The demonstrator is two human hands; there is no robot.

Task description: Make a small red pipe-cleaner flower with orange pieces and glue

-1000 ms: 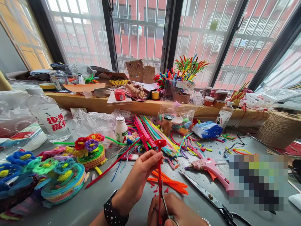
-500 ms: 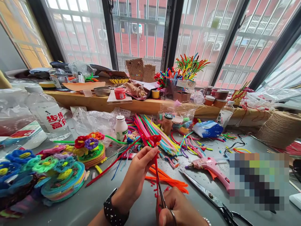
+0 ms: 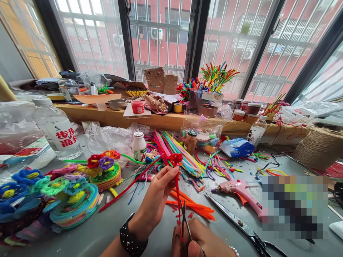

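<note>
Between the thumb and fingers of my left hand [image 3: 160, 192] is a red pipe cleaner [image 3: 178, 194], its curled, bunched top [image 3: 175, 158] standing above the fingertips and its stem hanging down toward me. My right hand [image 3: 199, 237] is closed round a small pair of scissors [image 3: 183, 219]. Their blades point up, slightly parted, right beside the stem. The stem's lower end runs down to the right hand's fingers; whether they grip it I cannot tell. Small red clippings [image 3: 190, 215] lie on the table below. Orange pipe cleaners [image 3: 193, 205] lie just behind.
Large scissors [image 3: 238, 221] and a pink glue gun [image 3: 238, 192] lie to the right. Colourful pipe-cleaner flowers [image 3: 56, 187] stand at left. Behind are a pile of pipe cleaners [image 3: 182, 150], a white bottle [image 3: 138, 145] and a brown jar [image 3: 190, 141]. A twine spool [image 3: 320, 146] stands far right.
The small scissors' blades have parted and moved slightly lower along the red stem. My left hand keeps its hold in nearly the same spot. The view has shifted slightly.
</note>
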